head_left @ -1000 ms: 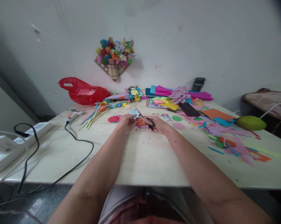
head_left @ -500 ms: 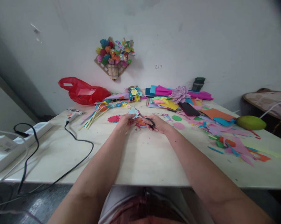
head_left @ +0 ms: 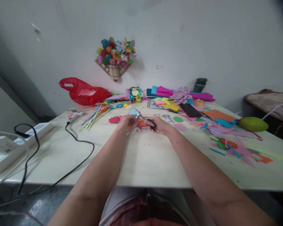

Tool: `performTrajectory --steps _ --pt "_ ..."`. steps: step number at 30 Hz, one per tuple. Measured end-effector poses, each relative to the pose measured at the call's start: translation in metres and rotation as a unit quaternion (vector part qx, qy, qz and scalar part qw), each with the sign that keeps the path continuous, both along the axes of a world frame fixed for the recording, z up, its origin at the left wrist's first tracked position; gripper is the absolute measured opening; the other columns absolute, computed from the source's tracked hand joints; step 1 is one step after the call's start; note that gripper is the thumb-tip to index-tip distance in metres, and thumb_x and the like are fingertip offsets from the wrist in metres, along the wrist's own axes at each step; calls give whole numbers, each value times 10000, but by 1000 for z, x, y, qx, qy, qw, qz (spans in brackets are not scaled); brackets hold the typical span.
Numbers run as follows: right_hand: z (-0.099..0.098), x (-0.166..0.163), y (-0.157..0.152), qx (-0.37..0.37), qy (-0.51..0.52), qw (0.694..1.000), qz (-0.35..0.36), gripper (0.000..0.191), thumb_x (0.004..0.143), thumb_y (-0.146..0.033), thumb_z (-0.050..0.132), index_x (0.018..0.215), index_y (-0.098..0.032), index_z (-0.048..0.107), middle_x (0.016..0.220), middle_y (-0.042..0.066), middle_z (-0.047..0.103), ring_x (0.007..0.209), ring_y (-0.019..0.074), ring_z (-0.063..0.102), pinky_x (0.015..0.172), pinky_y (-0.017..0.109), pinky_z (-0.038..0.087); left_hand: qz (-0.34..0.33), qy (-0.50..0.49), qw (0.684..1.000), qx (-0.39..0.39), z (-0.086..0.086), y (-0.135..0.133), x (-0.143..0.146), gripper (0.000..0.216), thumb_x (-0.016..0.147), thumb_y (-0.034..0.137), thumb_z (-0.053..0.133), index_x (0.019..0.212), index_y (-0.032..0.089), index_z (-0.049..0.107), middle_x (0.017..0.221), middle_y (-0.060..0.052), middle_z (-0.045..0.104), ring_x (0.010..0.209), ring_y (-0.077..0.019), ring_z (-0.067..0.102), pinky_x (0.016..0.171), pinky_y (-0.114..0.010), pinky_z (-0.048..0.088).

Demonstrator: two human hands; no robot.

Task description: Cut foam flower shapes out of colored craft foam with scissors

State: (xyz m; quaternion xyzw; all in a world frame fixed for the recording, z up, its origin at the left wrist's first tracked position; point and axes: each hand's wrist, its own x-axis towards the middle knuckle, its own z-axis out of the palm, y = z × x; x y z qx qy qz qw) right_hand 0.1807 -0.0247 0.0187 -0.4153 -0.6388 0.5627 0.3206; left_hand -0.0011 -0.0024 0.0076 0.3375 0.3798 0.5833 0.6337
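Note:
My left hand (head_left: pixel 126 123) pinches a light blue paper flower (head_left: pixel 133 112) between thumb and fingers, just above the table. In my right hand (head_left: pixel 162 125) are black-handled scissors (head_left: pixel 151 122), their blades pointing up and left toward the flower's edge. Whether the blades touch the paper I cannot tell. Below both hands lie orange and red paper bits (head_left: pixel 141 124). Red flower cutouts (head_left: pixel 114 120) rest left of my left hand. A green paper disc (head_left: pixel 178 119) and a pink one (head_left: pixel 180 126) lie right of my right hand.
A glue gun (head_left: pixel 73 116) with a black cord lies left, near a white power strip (head_left: pixel 21 141). Behind are a red plastic bag (head_left: pixel 85 94) and paper flowers (head_left: pixel 136 94). At right are a phone (head_left: pixel 190 110), coloured scraps (head_left: pixel 240 147) and a green mango-like fruit (head_left: pixel 253 124).
The light blue flower has turned slightly in my left hand, and the scissor blades sit a little differently against its edge. Both arms have barely moved.

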Motion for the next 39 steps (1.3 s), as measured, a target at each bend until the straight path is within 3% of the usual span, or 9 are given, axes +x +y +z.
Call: performTrajectory --steps 39 --pt "-2 3 2 -11 -12 1000 12 224 824 -340 587 732 -141 539 496 -39 497 328 41 407 253 147 142 -25 21 999 18 -4 3 -5 105 690 63 590 763 86 663 689 -100 703 619 -163 677 657 -253 556"
